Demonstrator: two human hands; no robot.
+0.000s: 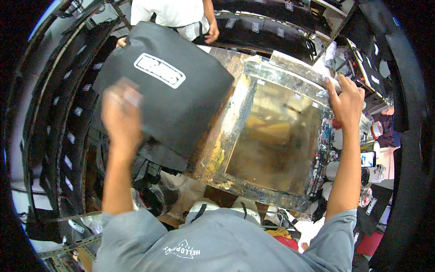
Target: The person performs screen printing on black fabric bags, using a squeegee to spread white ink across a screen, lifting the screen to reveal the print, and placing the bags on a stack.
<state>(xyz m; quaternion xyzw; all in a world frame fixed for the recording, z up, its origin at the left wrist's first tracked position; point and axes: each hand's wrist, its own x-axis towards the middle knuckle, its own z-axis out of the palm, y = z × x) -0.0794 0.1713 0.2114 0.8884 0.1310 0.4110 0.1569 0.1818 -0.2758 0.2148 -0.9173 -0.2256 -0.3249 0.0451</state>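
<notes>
A large black sheet of fabric (195,102) with a white printed label lies at the left, sagging over the near edge. Over its left part is my left hand (121,109), smeared by motion, so I cannot tell whether it grips the sheet. Right of the sheet lies a paint-stained screen printing frame (258,187) with a shiny, see-through brownish middle. Along its far edge rests a long pale squeegee (299,68). My right hand (348,99) is closed round the squeegee's right end, at the frame's far right corner.
Another person (170,16) in a white shirt stands behind the black sheet, one hand at its far left corner. Racks (63,118) of printed black pieces curve along the left and back. Jars, pots and a lit phone (368,159) crowd the right side.
</notes>
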